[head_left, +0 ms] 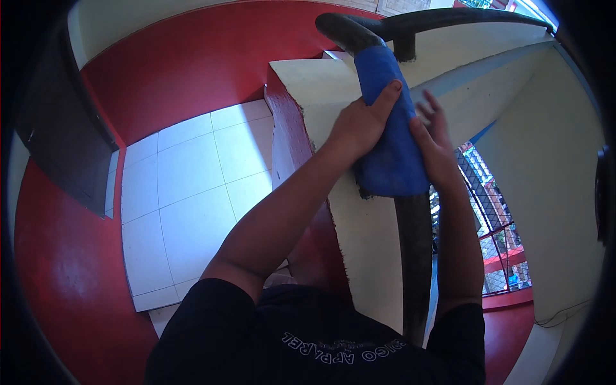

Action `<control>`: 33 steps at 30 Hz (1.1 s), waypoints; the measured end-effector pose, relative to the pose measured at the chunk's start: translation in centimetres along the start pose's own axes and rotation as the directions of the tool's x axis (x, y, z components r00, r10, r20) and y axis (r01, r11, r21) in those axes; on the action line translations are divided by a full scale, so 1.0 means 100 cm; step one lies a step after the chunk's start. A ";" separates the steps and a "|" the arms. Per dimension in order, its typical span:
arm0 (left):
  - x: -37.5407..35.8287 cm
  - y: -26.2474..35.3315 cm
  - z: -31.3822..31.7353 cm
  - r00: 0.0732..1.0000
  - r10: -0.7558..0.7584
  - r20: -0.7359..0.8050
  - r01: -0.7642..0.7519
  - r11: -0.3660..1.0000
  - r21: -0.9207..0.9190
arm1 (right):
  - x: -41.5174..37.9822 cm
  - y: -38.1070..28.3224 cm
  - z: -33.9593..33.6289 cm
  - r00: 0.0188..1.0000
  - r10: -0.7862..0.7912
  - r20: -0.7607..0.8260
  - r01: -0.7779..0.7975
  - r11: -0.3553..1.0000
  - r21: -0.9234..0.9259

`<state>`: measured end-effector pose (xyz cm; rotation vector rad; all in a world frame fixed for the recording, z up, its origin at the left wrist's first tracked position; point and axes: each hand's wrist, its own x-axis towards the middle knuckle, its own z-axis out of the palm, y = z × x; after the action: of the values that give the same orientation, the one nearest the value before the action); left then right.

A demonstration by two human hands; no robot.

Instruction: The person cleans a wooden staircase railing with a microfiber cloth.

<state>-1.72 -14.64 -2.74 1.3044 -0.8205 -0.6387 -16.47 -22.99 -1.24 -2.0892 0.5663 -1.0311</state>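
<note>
A blue cloth (390,141) is draped over the dark handrail (414,250). My left hand (359,125) clasps it against the rail; my right hand (435,138) rests open-fingered beside it. Wiping well probably needs even pressure around the rail.

Your hands work in a tight spot: the dark handrail (414,256) runs up between them, wrapped by the blue cloth (391,141), so neither hand can cross straight through. Your left hand (359,125) has the cream wall cap (321,86) right beneath it, blocking any drop on that side. Your right hand (436,144) has open air beside it, down toward the window grille (491,205). Ahead, the rail bends across (449,19), closing the way forward. Left of the wall, the space above the tiled floor (192,192) is open.
</note>
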 end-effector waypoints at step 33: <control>-0.125 -0.030 -0.055 0.770 0.488 0.412 -0.615 0.739 0.274 | -0.109 -0.045 -0.013 0.978 0.003 0.208 0.121 0.803 -0.583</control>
<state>-4.26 -2.00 -8.10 1.2256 -1.6057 -0.1851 -23.61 -13.57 -2.64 -2.7406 0.8016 -0.7098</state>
